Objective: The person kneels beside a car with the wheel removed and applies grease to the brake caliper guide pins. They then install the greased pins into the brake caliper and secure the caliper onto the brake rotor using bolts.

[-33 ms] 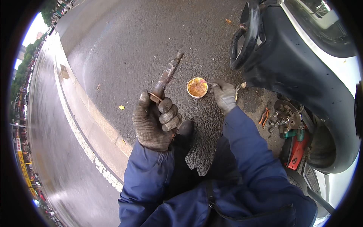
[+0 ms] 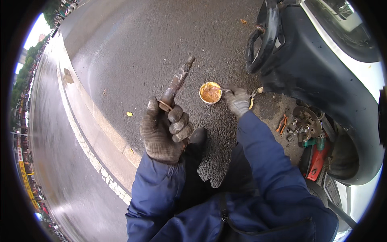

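Observation:
My left hand [image 2: 165, 131], in a dirty knitted glove, is closed round a greasy, rusty metal shaft [image 2: 176, 84]. The shaft tilts up and to the right, with its narrow end farthest from me and a flat collar just above my fingers. Its lower part is hidden in the glove. To its right, a small round tub of yellow-brown grease [image 2: 210, 93] stands on the asphalt. At the tub's right rim, my gloved right hand [image 2: 237, 99] is pinched closed on something thin that reaches to the rim; its kind is unclear.
Orange-handled pliers [image 2: 281, 124] lie near a bare wheel hub [image 2: 306, 122]. A red jack [image 2: 318, 161] sits under the vehicle's dark fender [image 2: 314, 80] at right. Beside my right hand is a small yellow-handled tool [image 2: 252, 103]. A kerb [image 2: 105, 125] runs along the left.
My left hand has shifted very slightly down and left with the shaft. At the tub's rim, the right hand and its thin object have moved only a little.

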